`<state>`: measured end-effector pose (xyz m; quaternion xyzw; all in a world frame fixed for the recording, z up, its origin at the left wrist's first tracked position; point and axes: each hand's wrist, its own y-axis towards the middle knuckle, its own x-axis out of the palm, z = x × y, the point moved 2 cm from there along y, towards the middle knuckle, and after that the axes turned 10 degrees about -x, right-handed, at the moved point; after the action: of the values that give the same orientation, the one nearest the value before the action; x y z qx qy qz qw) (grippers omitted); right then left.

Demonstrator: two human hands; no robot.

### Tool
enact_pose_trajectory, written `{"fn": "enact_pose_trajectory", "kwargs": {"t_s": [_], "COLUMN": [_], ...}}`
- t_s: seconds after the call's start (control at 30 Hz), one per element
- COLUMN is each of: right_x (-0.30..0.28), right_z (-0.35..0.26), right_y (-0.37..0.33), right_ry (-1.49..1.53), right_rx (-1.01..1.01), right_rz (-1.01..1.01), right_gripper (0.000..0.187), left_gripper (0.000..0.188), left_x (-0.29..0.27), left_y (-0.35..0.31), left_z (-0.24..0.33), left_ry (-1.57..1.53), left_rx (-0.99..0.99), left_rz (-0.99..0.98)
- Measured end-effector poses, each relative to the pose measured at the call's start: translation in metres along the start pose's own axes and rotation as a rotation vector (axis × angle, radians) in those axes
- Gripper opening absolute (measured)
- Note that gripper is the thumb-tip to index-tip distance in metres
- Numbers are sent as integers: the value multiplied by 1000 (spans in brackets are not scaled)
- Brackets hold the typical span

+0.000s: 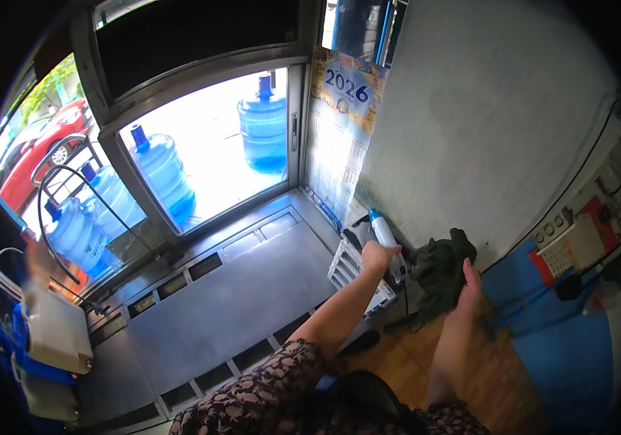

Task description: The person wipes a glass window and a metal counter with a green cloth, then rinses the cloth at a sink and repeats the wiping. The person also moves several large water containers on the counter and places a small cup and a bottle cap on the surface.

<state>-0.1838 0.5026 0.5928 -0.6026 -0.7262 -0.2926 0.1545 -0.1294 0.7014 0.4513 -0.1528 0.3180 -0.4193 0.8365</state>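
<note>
- I have the left hand (377,256) closed around the lower part of a white bottle (384,230), whose blue cap points up toward the wall (484,109); I cannot tell whether its base rests on anything.
- My right hand (469,291) holds a crumpled dark green cloth (437,279), the thumb showing along its edge; the other fingers are hidden from me. The cloth hangs just beside the bottle, to its right.
- Under the left wrist I see a white plastic rack (344,270), near the corner of the metal counter (234,293).
- Up the wall to the left of the bottle I find a calendar (344,112).
- Through the glass door and window I make out blue water jugs (263,130) standing outside, with a red car (46,156) farther off.
- At my far left sit pale jerrycans (55,325) beside the counter.
- To the right of the cloth, a blue surface (557,337) borders the brown tiled floor (502,380).
</note>
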Motion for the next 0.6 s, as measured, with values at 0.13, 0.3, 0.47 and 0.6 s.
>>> {"fn": "enact_pose_trajectory", "kwargs": {"t_s": [0.13,0.3,0.47,0.6], "right_x": [36,115,203,299], "right_z": [-8,-10,8,26], "right_y": [14,46,127,200], "right_ry": [26,-120,-192,-381], "right_rx": [-215,-588,-521,-731], "right_rz": [-78,-172,-185,-247], "right_gripper": [43,44,42,41], "left_gripper": [71,46,51,84], "left_x": [-17,-101,-213,-263], "left_y": [-12,-19,5,17], "left_z": [-13,-124,-293,-382], "left_ry": [-86,-186,406,588], "left_rx": [211,566,-50,-605], "left_rz": [9,71,308,393]}}
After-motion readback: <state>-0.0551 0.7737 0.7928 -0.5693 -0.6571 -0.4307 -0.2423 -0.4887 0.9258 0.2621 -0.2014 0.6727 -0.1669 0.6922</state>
